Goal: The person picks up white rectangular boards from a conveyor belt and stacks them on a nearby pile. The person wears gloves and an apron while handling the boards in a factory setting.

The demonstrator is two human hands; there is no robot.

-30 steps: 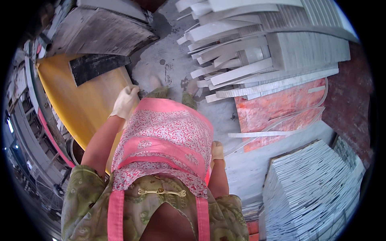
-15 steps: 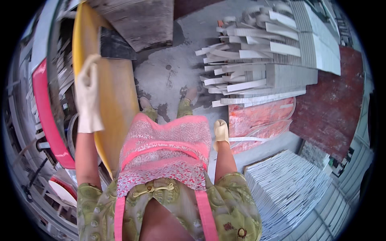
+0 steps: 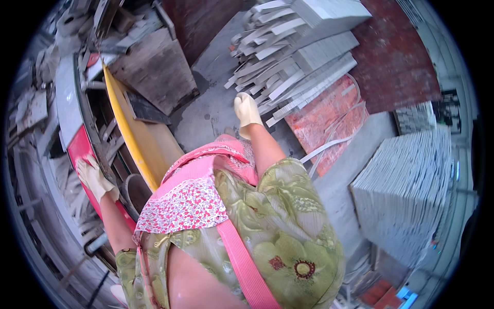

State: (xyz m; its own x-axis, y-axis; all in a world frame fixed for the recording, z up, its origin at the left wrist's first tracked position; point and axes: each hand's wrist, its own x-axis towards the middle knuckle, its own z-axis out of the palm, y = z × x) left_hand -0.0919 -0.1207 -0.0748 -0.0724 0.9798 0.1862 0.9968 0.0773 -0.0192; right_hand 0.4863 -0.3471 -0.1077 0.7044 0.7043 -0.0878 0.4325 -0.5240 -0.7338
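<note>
Cream gloves cover both of my hands. My left hand (image 3: 94, 177) lies with fingers spread on a red panel (image 3: 82, 146) at the left, palm down against its surface. Right of that panel leans a yellow-edged board (image 3: 135, 141). My right hand (image 3: 247, 112) hangs in front of my body with its fingers curled in, and nothing shows in it. Just beyond it is a stack of pale flat strips (image 3: 280, 77), their ends jutting out unevenly. Whether the glove touches those strips, I cannot tell.
A worn grey board (image 3: 154, 69) leans at the far left. Under the strips is a reddish sheet (image 3: 329, 116) with a loose white strap (image 3: 334, 141). At the right stand a large stack of thin pale sheets (image 3: 406, 190) and a dark red panel (image 3: 393, 67). Scrap clutters the left.
My left hand has come down from above the yellow-edged board onto the red panel and spread its fingers. My right hand has swung forward and left. My body and view have turned.
</note>
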